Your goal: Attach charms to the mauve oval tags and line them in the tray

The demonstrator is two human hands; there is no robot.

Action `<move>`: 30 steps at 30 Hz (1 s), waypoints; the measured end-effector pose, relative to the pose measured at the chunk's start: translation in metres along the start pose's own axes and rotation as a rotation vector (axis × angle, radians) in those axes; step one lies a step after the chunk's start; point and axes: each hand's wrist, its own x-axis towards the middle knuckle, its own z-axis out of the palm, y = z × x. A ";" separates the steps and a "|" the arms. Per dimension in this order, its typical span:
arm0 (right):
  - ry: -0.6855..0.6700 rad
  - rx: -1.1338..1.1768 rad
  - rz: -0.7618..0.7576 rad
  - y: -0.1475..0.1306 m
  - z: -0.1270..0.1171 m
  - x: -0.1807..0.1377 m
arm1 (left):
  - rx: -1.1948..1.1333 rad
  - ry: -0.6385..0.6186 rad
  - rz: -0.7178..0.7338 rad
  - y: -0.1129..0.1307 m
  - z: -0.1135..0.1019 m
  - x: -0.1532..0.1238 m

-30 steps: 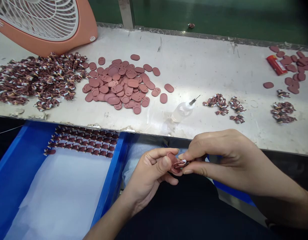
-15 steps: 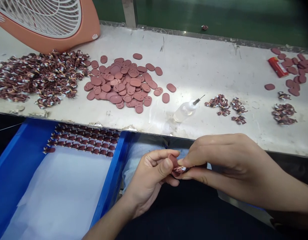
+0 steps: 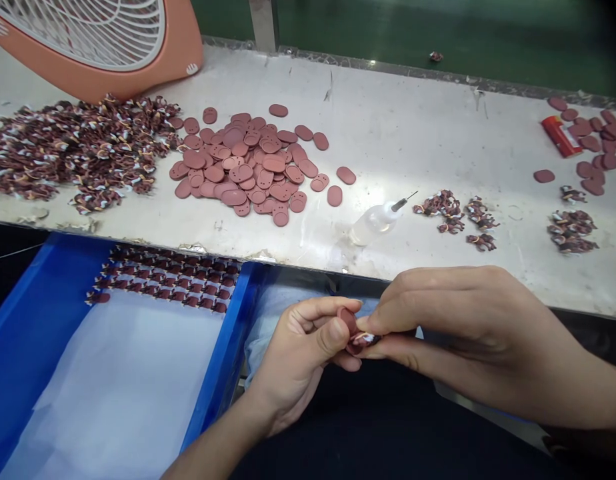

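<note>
Just past the bench's front edge, my left hand (image 3: 298, 363) pinches a reddish-brown oval base (image 3: 346, 319) between thumb and fingers. My right hand (image 3: 458, 327) grips a small brown figurine (image 3: 367, 339) with white and yellow details, thumb and forefinger closed on it. The figurine touches the base, and fingers hide much of both. Beyond my hands, a clear squeeze bottle with a needle tip (image 3: 373, 225) lies on the bench. Loose figurines (image 3: 441, 205) lie just right of its needle.
A heap of oval bases (image 3: 258, 163) and a pile of figurines (image 3: 83, 150) lie left on the bench (image 3: 403, 127), by an orange fan (image 3: 184, 47). Below, a blue drawer (image 3: 18, 333) holds rows of figurines on bases (image 3: 173, 277). A red tube-like item (image 3: 561, 137) lies far right among bases.
The small piece on the green surface behind the bench has moved right. My hands keep nearly the same grip, and the whole view has shifted slightly.
</note>
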 end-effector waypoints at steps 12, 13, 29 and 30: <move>0.000 -0.020 -0.025 0.000 -0.001 0.000 | 0.004 -0.002 0.010 0.000 0.000 0.001; -0.004 -0.018 -0.018 0.000 -0.001 0.000 | 0.002 0.001 0.011 0.000 0.000 0.001; -0.061 -0.003 0.024 -0.002 -0.001 0.009 | 0.007 0.006 0.016 0.002 -0.004 0.002; -0.066 -0.002 0.026 -0.002 -0.001 0.010 | 0.003 -0.001 0.017 0.002 -0.004 0.003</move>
